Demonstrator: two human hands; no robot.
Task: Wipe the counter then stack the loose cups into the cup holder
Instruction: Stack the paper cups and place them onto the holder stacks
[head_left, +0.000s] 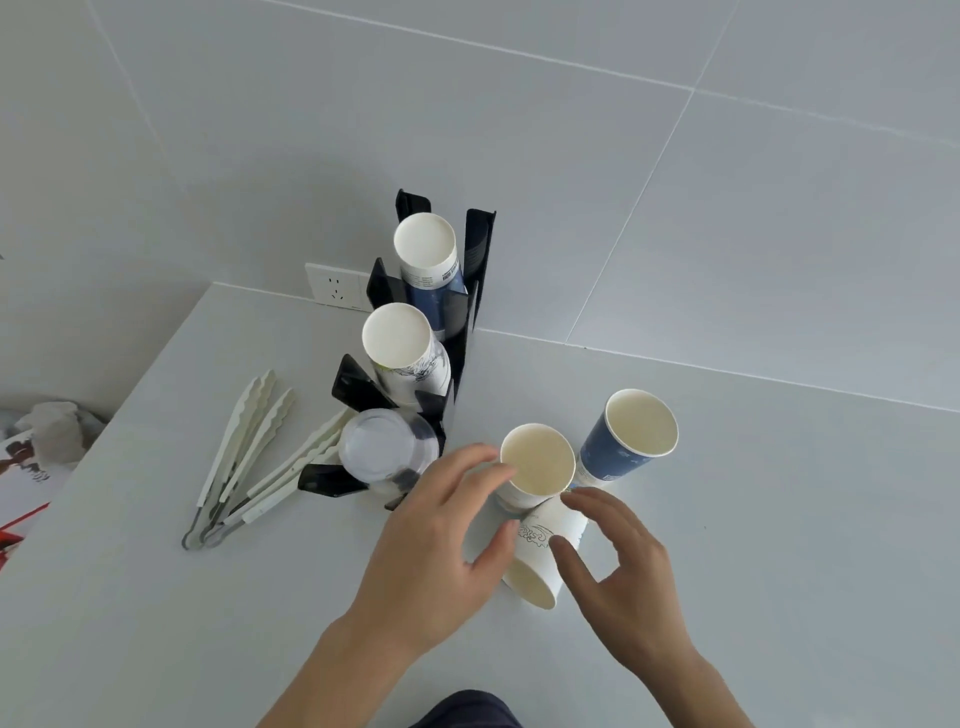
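A black cup holder (475, 270) stands on the white counter (779, 519) with three stacks in it: blue cups (426, 249), white printed cups (397, 338) and clear plastic cups (382, 447). To its right stand a white paper cup (537, 460) and a blue paper cup (631, 434), both upright. A white printed cup (543, 561) lies on its side in front of them. My left hand (441, 535) curves around the left of the two white cups, fingers apart. My right hand (623, 566) spreads beside the fallen cup, thumb touching it.
Several white tongs (244, 457) lie left of the holder. A wall socket (335, 285) sits behind it. Crumpled white paper and a red printed sheet (31, 467) are off the counter's left edge. Tiled wall rises at the back.
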